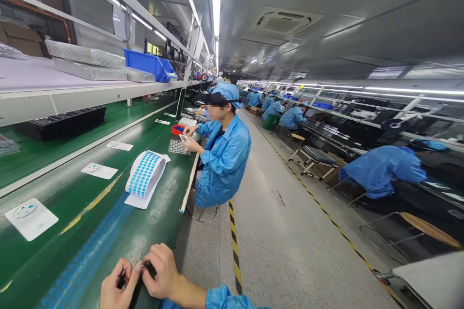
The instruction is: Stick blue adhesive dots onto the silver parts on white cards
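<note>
Green bench point(168, 217), lower left; left hand point(118, 286) and right hand point(161, 270) pinched, contents unclear; sticker roll point(144, 174) above them, long axis up-right, right nearer.

Small item point(146, 265): one, dark where visible, mostly hidden, was pinched between left hand point(118, 286) and right hand point(161, 270). Sticker strip point(145, 170): white, blue-dotted, lay curled on the bench point(168, 192).

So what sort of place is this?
Probably a factory assembly floor: a long green work surface with white cards spaced along it, workers in blue coats, and black-and-yellow floor tape.
</note>
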The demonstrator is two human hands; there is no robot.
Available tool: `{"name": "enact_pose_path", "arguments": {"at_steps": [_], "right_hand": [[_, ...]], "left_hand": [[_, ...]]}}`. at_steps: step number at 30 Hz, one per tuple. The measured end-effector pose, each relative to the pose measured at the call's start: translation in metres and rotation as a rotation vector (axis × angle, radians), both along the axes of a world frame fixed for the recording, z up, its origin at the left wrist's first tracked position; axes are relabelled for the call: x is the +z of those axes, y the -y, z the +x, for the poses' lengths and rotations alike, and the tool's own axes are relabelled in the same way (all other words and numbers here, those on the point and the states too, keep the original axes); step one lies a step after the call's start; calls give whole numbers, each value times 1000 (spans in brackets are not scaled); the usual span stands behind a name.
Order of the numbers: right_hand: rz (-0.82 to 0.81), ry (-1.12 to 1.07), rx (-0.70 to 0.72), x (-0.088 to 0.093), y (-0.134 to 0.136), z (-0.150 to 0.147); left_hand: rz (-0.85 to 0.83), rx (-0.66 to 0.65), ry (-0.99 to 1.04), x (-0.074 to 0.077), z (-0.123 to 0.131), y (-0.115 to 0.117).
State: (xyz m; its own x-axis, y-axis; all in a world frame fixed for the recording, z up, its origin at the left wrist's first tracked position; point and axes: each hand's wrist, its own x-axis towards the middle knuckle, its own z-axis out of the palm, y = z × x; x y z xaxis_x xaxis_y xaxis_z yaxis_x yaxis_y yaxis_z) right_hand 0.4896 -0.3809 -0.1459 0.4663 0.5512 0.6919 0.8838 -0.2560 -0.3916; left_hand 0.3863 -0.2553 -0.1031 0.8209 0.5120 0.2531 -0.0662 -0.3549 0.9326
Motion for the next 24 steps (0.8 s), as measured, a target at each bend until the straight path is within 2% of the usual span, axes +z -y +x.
{"name": "enact_pose_path", "arguments": {"at_steps": [4, 9, 18, 20, 24], "right_hand": [[23, 20, 22, 4, 9, -5], [-16, 57, 153, 9, 16, -4], [2, 141, 439, 6, 23, 5], [-11, 136, 529, 7, 28, 10], [-61, 142, 703, 10, 39, 21]], "left_hand": [[-22, 64, -31, -5, 4, 1], [2, 109, -106, -5, 6, 6], [218, 397, -63, 4, 3, 35], [212, 474, -39, 6, 3, 43], [144, 711, -18, 5, 4, 62]]}}
